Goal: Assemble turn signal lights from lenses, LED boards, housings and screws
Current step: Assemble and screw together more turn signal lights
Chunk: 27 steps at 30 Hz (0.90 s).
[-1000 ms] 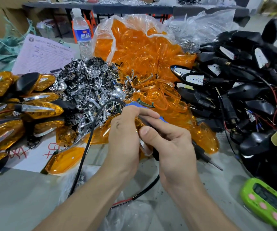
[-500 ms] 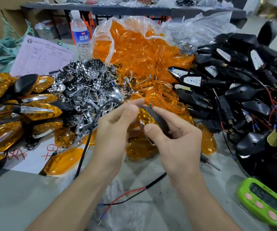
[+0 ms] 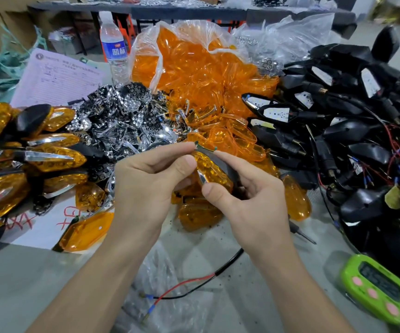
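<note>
Pinching turn signal light (image 3: 212,170) at its far tip with left hand (image 3: 150,186), clasping its near end in right hand (image 3: 249,198).

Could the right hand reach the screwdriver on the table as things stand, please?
Probably yes: the screwdriver lies just beside the right hand with nothing between them, but that hand is gripping the turn signal light and would have to release it first.

We've got two bare forearms here, one in from seven o'clock, one from five. The left hand (image 3: 150,179) and the right hand (image 3: 249,203) are bare too, with short, plain nails on both thumbs.
</note>
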Each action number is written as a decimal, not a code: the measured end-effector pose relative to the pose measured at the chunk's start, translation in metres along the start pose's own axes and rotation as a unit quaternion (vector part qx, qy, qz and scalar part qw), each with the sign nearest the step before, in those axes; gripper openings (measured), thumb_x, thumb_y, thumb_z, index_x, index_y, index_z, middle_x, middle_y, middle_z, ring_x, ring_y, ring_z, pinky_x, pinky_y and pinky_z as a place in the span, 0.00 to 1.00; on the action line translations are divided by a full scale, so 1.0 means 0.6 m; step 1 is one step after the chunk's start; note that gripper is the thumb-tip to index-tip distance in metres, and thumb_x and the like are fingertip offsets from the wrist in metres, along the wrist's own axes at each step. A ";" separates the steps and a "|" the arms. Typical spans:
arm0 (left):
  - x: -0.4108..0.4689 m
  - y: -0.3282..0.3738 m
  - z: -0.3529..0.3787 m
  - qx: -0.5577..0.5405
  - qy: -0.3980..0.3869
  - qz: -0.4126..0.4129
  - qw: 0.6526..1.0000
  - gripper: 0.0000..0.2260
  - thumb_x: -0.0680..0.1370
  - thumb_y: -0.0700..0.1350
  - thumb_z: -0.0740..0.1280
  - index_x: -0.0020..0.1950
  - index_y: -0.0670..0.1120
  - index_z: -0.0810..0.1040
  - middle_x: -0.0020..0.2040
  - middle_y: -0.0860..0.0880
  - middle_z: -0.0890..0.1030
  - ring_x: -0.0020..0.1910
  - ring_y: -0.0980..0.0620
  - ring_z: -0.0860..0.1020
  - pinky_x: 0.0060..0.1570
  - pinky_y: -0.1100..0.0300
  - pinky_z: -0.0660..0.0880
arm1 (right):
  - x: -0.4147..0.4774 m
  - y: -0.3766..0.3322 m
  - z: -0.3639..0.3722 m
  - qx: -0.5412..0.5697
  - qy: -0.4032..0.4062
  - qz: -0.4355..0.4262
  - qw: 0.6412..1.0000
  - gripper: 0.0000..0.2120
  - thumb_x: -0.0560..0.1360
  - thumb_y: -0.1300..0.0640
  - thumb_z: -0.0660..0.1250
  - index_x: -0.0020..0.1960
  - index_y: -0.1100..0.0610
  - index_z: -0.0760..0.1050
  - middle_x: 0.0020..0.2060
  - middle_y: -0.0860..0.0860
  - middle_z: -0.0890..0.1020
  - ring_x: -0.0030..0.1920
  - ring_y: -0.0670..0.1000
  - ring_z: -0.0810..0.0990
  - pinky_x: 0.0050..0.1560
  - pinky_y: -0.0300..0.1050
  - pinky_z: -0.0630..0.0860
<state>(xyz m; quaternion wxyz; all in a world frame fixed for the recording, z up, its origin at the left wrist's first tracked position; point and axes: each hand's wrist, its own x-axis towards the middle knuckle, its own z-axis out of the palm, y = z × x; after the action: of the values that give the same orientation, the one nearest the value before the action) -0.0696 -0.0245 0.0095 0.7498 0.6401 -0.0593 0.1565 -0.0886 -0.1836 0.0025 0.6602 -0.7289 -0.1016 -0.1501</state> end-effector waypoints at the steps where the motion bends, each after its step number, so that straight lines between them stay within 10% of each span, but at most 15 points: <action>1: -0.001 -0.002 0.000 0.020 0.017 0.015 1.000 0.09 0.74 0.42 0.77 0.48 0.57 0.89 0.44 0.51 0.89 0.41 0.53 0.87 0.38 0.63 0.81 | 0.000 0.003 0.000 -0.006 0.001 0.007 1.000 0.24 0.69 0.56 0.79 0.63 0.40 0.81 0.55 0.36 0.86 0.58 0.39 0.83 0.57 0.36 0.80; 9: -0.013 -0.011 0.008 0.131 0.005 0.019 0.991 0.19 0.69 0.50 0.79 0.60 0.61 0.84 0.52 0.63 0.87 0.55 0.62 0.85 0.52 0.65 0.81 | -0.003 0.017 0.010 -0.042 -0.026 0.044 0.998 0.31 0.71 0.56 0.70 0.74 0.42 0.74 0.59 0.37 0.84 0.62 0.42 0.82 0.63 0.48 0.79; 16: -0.007 -0.017 0.011 0.192 -0.064 -0.016 0.979 0.36 0.69 0.48 0.79 0.76 0.57 0.74 0.47 0.78 0.79 0.57 0.74 0.78 0.55 0.77 0.73 | 0.006 0.014 0.004 0.219 -0.059 0.212 0.951 0.24 0.76 0.67 0.63 0.59 0.42 0.85 0.54 0.51 0.88 0.58 0.51 0.86 0.67 0.56 0.78; 21: -0.005 -0.020 0.007 0.187 -0.103 -0.029 0.976 0.36 0.70 0.46 0.78 0.78 0.52 0.72 0.63 0.60 0.83 0.62 0.65 0.81 0.67 0.59 0.76 | 0.010 0.021 -0.003 0.223 -0.082 0.265 0.935 0.14 0.83 0.59 0.64 0.58 0.44 0.86 0.57 0.52 0.87 0.60 0.55 0.85 0.64 0.64 0.79; 27: -0.001 -0.028 0.001 0.185 -0.124 -0.026 0.974 0.35 0.70 0.48 0.77 0.77 0.56 0.73 0.61 0.62 0.84 0.62 0.61 0.82 0.69 0.52 0.76 | 0.014 0.029 -0.010 0.276 -0.070 0.287 0.915 0.13 0.84 0.59 0.63 0.61 0.49 0.85 0.57 0.56 0.87 0.52 0.54 0.86 0.53 0.52 0.82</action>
<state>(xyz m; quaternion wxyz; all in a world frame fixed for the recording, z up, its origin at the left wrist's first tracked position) -0.0652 -0.0277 -0.0061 0.6087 0.7837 -0.1053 0.0651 -0.0752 -0.1919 -0.0100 0.8409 -0.5242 0.0284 0.1317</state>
